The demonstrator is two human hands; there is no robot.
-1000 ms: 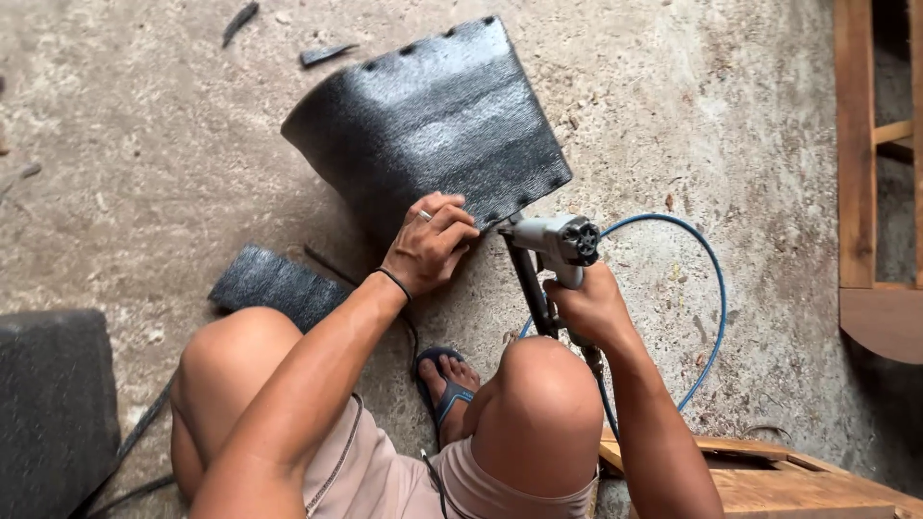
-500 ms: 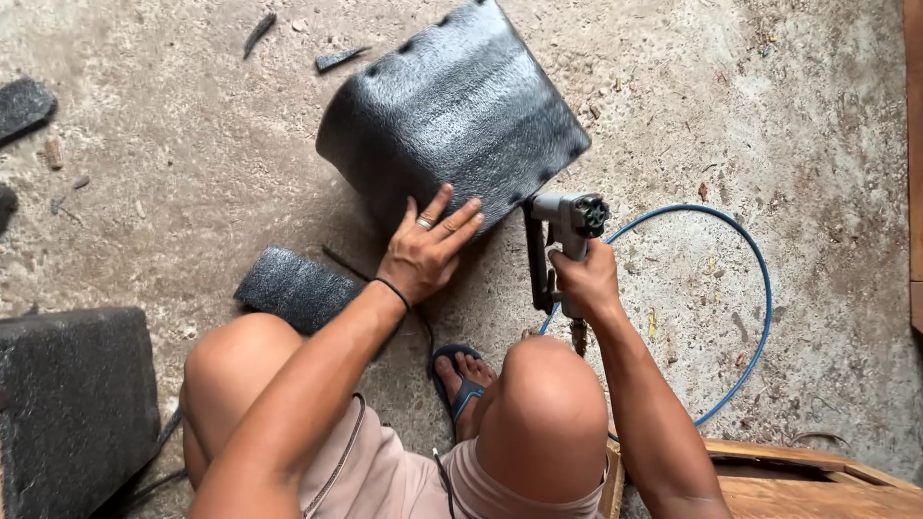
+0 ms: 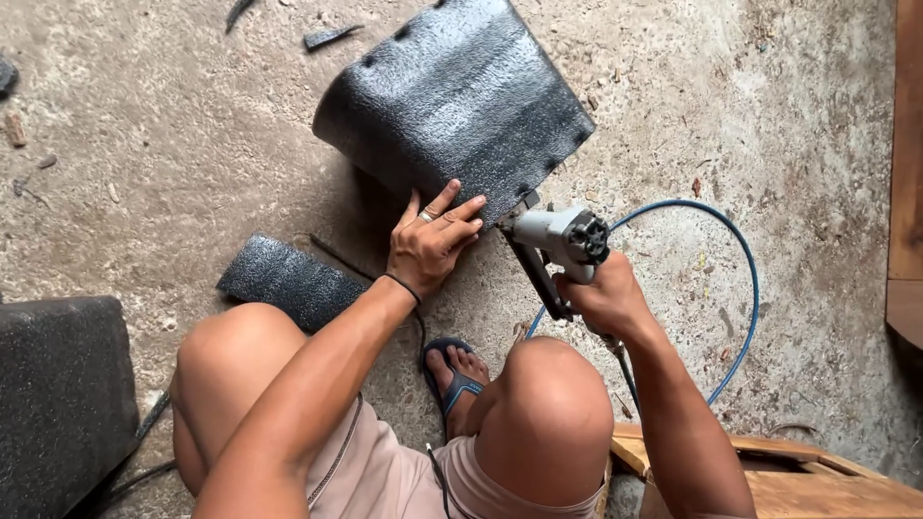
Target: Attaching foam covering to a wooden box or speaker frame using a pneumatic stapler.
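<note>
A curved panel covered in black textured material lies on the concrete floor in front of me. My left hand rests flat on its near edge, fingers spread, pressing the covering down. My right hand grips a grey pneumatic staple gun, whose nose touches the panel's near right edge beside my left fingers. A blue air hose loops from the gun across the floor to the right.
A black textured strip lies by my left knee. Another black covered piece sits at the lower left. Small black scraps lie at the top. Wooden frame parts stand at the right edge and lower right.
My left hand went from curled on the panel edge to flat with fingers spread. The staple gun's nose has closed in on the panel's edge.
</note>
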